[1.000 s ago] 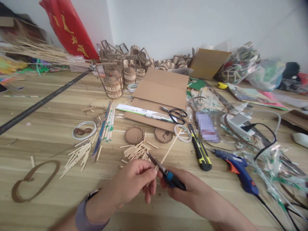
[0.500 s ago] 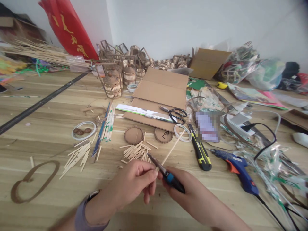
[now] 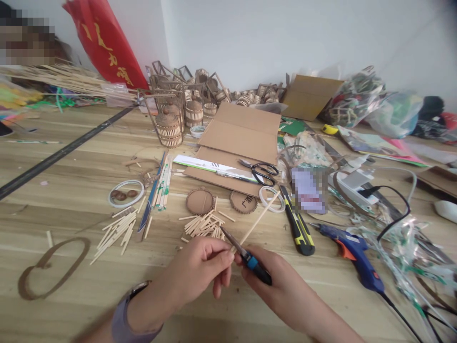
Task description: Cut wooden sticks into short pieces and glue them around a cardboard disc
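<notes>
My left hand (image 3: pixel 205 264) pinches the near end of a thin wooden stick (image 3: pixel 260 218) between thumb and forefinger. The stick slants up and to the right. My right hand (image 3: pixel 276 281) is wrapped round pliers (image 3: pixel 255 267) with black and blue handles. Their dark narrow jaws cross the stick just beyond my left fingertips; whether the jaws press on it I cannot tell. Behind my hands lies a pile of short cut sticks (image 3: pixel 203 224). Two round cardboard discs (image 3: pixel 200 202) with rough rims lie beyond that pile.
A utility knife (image 3: pixel 298 224) and a blue glue gun (image 3: pixel 352 247) with its cord lie to the right. Black-handled scissors (image 3: pixel 264 172) rest on cardboard (image 3: pixel 239 133). More sticks (image 3: pixel 116 231) and a brown strip loop (image 3: pixel 53 267) are at left. Small stick baskets (image 3: pixel 168 128) stand behind.
Both hands keep nearly the same pose on the stick and pliers. The stick's far end has swung very slightly to the right, and the whole view has shifted a little.
</notes>
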The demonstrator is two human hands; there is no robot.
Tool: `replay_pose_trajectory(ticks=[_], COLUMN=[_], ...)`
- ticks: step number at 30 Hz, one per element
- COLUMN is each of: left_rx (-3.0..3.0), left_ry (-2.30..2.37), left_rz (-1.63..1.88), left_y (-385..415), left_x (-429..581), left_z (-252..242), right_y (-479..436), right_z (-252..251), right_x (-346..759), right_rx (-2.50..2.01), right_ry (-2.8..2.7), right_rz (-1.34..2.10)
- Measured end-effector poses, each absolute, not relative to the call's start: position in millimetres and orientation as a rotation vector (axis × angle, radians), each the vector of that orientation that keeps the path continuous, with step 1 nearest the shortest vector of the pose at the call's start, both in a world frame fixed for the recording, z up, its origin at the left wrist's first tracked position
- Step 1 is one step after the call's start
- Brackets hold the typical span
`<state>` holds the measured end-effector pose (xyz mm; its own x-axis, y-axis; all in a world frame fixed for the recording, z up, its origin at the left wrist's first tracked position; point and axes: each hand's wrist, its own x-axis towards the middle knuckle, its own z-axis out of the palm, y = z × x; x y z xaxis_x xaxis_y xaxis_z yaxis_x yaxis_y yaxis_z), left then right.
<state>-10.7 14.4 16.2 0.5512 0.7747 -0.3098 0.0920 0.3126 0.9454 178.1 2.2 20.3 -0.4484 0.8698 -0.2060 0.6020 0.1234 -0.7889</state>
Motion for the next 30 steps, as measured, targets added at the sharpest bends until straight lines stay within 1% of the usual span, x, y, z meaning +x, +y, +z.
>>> replay_pose_trajectory(ticks=[8,16,24,30], left_rx=[1.217,1.211,1.311,1.361], left_ry=[0.977,1.013,1.115,1.161], left_rz=[0.586,0.560,0.537,0.533], left_y=[15.3,16.0,11.3,9.3], left_x=[-10.5,-8.3,-8.7,-8.8], left_z=[16.0,19.4,24.2,22.7], right_y=[5.5,4.7,1.2,3.5], right_z=[22.9,21.9,18.2,20.2], right_x=[183.4,180.7,174.9,177.6], right_rx=[-1.435,-1.438,-1.485,-1.451], right_ry=[-1.992,-1.991,-2.060,-2.037], right_rz=[1.483,1.469,1.260,1.388])
